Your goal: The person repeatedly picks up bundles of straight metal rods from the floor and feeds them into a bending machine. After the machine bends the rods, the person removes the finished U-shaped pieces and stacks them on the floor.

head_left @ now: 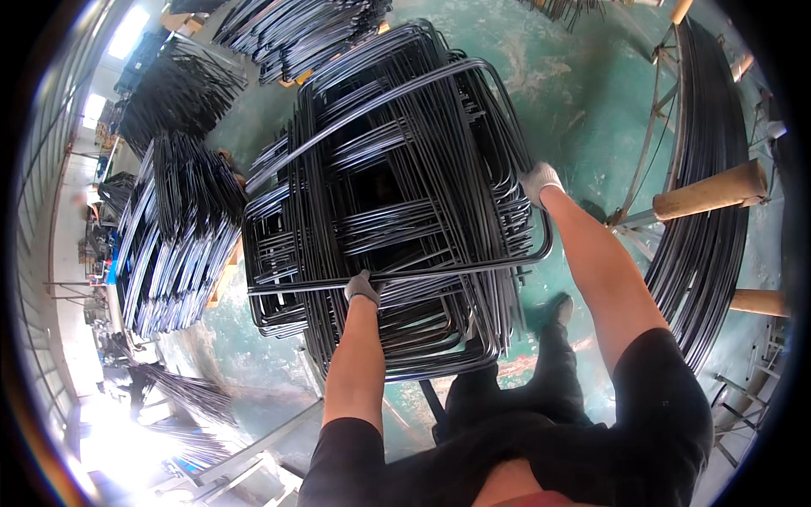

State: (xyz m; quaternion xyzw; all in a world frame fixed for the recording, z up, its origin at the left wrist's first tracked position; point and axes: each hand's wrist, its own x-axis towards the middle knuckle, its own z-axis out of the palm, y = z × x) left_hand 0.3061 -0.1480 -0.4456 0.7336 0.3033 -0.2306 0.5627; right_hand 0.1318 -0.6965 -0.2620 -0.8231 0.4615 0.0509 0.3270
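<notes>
A bent black metal tube frame (456,269), shaped like a long U with rounded corners on the right, lies across the top of a tall stack of similar tube frames (380,148). My left hand (363,289), in a pale knit glove, is closed round its near bar. On the frame's right side, just above the near right corner, my right hand (541,182) in a matching glove grips the tube. The stacked frames lie crosswise in layers beneath, and the lower ones are partly hidden.
Bundles of dark metal rods (182,232) stand at the left, with another pile (300,38) at the far side. To the right, long bent rods (714,169) hang beside a rack with brown cylindrical arms (710,190). The floor (557,93) is worn green.
</notes>
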